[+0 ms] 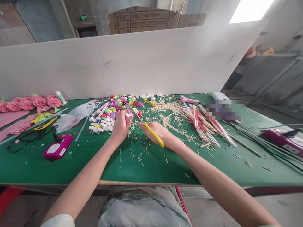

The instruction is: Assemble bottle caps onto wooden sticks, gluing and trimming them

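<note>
My left hand (pixel 119 128) pinches a small white bottle cap (pixel 128 115) near the middle of the table; a thin stick seems to show below it. My right hand (pixel 157 133) is closed round scissors with a yellow handle (pixel 152 132). Their metal blades (pixel 134 113) point up and left, close above the cap; whether they touch it I cannot tell. Just beyond my left hand lies a heap of coloured caps (pixel 118 102). Left of that hand are white caps (pixel 101 124) grouped together, some with stick ends showing.
Wood slivers (pixel 165 110) litter the green table (pixel 90 167). Red-and-white wrapped sticks (pixel 197 123) and a pink glue gun (pixel 190 100) lie to the right. Purple power strips (pixel 58 147) with cords sit on both sides. Pink paper flowers (pixel 39 102) lie at left; a white board (pixel 142 63) stands behind.
</note>
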`<state>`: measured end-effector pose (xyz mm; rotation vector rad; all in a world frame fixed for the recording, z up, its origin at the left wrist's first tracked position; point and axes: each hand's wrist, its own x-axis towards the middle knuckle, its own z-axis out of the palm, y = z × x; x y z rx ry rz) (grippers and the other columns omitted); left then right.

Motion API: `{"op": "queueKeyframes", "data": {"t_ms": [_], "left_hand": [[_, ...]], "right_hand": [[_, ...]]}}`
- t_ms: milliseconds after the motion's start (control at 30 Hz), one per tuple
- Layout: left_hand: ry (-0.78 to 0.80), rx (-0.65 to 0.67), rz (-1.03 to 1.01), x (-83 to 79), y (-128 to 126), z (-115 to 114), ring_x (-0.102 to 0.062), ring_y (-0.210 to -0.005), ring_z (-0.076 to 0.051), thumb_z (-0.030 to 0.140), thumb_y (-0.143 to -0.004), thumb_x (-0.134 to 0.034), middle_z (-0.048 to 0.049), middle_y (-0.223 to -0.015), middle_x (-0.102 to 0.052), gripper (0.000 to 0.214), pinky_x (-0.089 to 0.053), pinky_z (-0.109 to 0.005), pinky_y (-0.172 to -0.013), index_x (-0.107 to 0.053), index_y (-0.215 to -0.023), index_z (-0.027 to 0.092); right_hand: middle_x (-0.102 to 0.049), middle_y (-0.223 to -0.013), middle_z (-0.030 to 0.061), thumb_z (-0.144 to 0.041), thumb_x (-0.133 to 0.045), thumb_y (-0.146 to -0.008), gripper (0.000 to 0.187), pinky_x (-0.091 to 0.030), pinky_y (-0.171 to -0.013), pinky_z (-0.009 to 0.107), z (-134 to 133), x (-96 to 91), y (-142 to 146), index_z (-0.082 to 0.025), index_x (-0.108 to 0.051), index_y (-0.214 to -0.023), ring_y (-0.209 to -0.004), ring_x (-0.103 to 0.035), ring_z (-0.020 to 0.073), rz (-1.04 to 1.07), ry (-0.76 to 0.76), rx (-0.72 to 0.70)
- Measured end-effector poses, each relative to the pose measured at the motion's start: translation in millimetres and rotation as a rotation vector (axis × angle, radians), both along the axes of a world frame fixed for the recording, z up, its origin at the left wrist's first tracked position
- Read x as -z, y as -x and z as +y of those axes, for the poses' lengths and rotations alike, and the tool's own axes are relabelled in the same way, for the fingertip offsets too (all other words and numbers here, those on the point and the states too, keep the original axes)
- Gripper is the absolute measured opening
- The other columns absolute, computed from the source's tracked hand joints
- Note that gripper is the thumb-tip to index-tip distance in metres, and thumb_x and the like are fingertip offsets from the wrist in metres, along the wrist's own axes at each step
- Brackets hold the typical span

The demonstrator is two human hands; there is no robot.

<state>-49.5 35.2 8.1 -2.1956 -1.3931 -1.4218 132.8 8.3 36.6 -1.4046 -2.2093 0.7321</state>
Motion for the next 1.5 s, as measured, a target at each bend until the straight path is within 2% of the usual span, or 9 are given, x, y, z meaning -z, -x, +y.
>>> {"op": "queueKeyframes", "data": {"t_ms": [233, 433, 567, 700, 800, 1000, 1167, 1333, 1500], "left_hand": [[0.339, 0.126, -0.333, -8.2, -10, -9, -0.042, -0.049, -0.011, 0.053, -0.094, -0.036, 0.0049, -0.06, -0.041, 0.033, -0.034, -0.024, -0.049, -0.045, -0.099, 0.022], [0.382, 0.172, -0.372, -11.3, -4, -6, -0.038, -0.048, -0.011, 0.048, -0.093, -0.041, 0.0067, -0.055, -0.035, 0.026, -0.03, -0.024, -0.048, -0.045, -0.087, 0.023], [0.272, 0.11, -0.276, -10.6, -1, -5, -0.039, -0.046, -0.01, 0.042, -0.092, -0.04, 0.0063, -0.054, -0.039, 0.023, -0.029, -0.025, -0.046, -0.045, -0.083, 0.023], [0.014, 0.036, -0.061, -7.2, 4, 0, -0.051, -0.067, -0.015, 0.038, -0.093, -0.042, -0.0025, -0.074, -0.058, 0.021, -0.04, -0.028, -0.059, -0.048, -0.081, 0.021], [-0.116, -0.018, 0.097, -4.6, 6, 3, -0.051, -0.077, -0.018, 0.034, -0.095, -0.039, -0.0056, -0.08, -0.058, 0.02, -0.043, -0.031, -0.068, -0.048, -0.083, 0.021], [-0.184, -0.049, 0.197, -4.6, 3, 2, -0.048, -0.073, -0.017, 0.025, -0.098, -0.03, -0.0043, -0.077, -0.052, 0.02, -0.04, -0.03, -0.063, -0.043, -0.082, 0.021], [-0.33, -0.076, 0.357, -10.6, 9, 3, -0.048, -0.068, -0.017, 0.016, -0.095, -0.03, -0.0039, -0.072, -0.051, 0.019, -0.04, -0.029, -0.059, -0.042, -0.081, 0.021], [-0.466, -0.042, 0.565, -21.0, 16, 2, -0.049, -0.062, -0.018, 0.01, -0.09, -0.032, -0.0027, -0.065, -0.05, 0.022, -0.042, -0.031, -0.058, -0.045, -0.076, 0.021], [-0.475, -0.025, 0.597, -28.0, 15, -2, -0.052, -0.063, -0.017, 0.011, -0.09, -0.034, -0.0036, -0.065, -0.052, 0.022, -0.042, -0.032, -0.057, -0.049, -0.075, 0.019]], "right_hand": [[-0.04, -0.047, -0.0014, -0.062, -0.031, -0.092, 0.053, -0.025, -0.051, 0.028, 3, 4.9, 0, -0.022, -0.032, -0.056, -0.045, -0.028, 0.0105, -0.031, -0.076, 0.013], [-0.047, -0.053, 0.0, -0.065, -0.035, -0.089, 0.051, -0.028, -0.051, 0.027, 5, 3.9, 2, -0.023, -0.039, -0.062, -0.048, -0.038, 0.0123, -0.058, -0.027, 0.021], [-0.054, -0.06, 0.0008, -0.069, -0.038, -0.086, 0.051, -0.03, -0.05, 0.027, 5, 4.0, 4, -0.023, -0.043, -0.066, -0.049, -0.041, 0.0125, -0.047, 0.008, 0.012], [-0.052, -0.058, 0.0007, -0.07, -0.039, -0.085, 0.051, -0.03, -0.05, 0.027, 4, 2.9, 5, -0.023, -0.041, -0.065, -0.05, -0.041, 0.013, -0.032, 0.012, 0.021], [-0.051, -0.057, 0.0003, -0.069, -0.037, -0.086, 0.052, -0.03, -0.051, 0.027, 4, 1.5, 6, -0.023, -0.039, -0.063, -0.049, -0.039, 0.0122, -0.014, 0.011, 0.024], [-0.05, -0.059, 0.0001, -0.069, -0.038, -0.086, 0.051, -0.029, -0.051, 0.027, 3, 2.1, 6, -0.023, -0.038, -0.064, -0.05, -0.039, 0.0124, -0.012, 0.019, 0.027], [-0.05, -0.063, 0.0003, -0.071, -0.04, -0.084, 0.05, -0.029, -0.052, 0.028, 2, 4.2, 3, -0.024, -0.038, -0.07, -0.052, -0.04, 0.0135, -0.028, 0.019, 0.008], [-0.049, -0.062, -0.0024, -0.073, -0.039, -0.083, 0.051, -0.032, -0.052, 0.026, 3, 3.2, -1, -0.023, -0.037, -0.071, -0.051, -0.041, 0.0111, 0.037, 0.041, -0.116], [-0.041, -0.053, -0.0036, -0.067, -0.037, -0.086, 0.05, -0.028, -0.05, 0.027, 0, 3.5, 4, -0.023, -0.034, -0.062, -0.048, -0.031, 0.0095, 0.148, 0.003, -0.081]]}}
